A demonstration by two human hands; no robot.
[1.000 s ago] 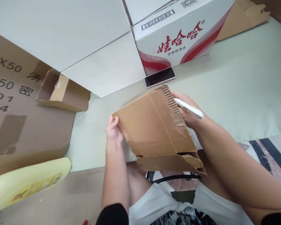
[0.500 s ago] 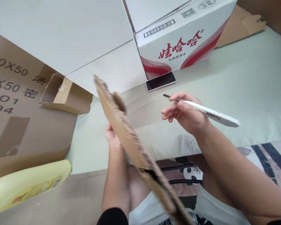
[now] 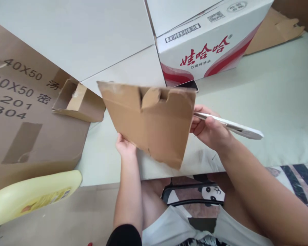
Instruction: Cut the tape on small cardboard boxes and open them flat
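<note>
My left hand (image 3: 125, 147) is closed on the lower left edge of a brown cardboard piece (image 3: 166, 126), thumb showing and the other fingers hidden behind it. The cardboard is held up above the table, its broad face toward me, with a notch and a torn flap along the top edge. In my right hand (image 3: 212, 131) is a white utility knife (image 3: 242, 130), gripped between thumb and fingers. Its front end reaches the right edge of the cardboard, and the blade is not visible there; whether it touches I cannot tell.
A white and red carton (image 3: 197, 58) stands at the back, a phone (image 3: 192, 84) before it partly covered. White panels (image 3: 74, 34) rise at the back left. On the left are a large printed cardboard box (image 3: 23, 102), a small open carton (image 3: 82, 102) and a yellow bottle (image 3: 41, 194).
The cardboard has turned from nearly edge-on to face me and moved up off my lap. My right hand keeps the knife, its front end now beside the cardboard. The view has shifted slightly.
</note>
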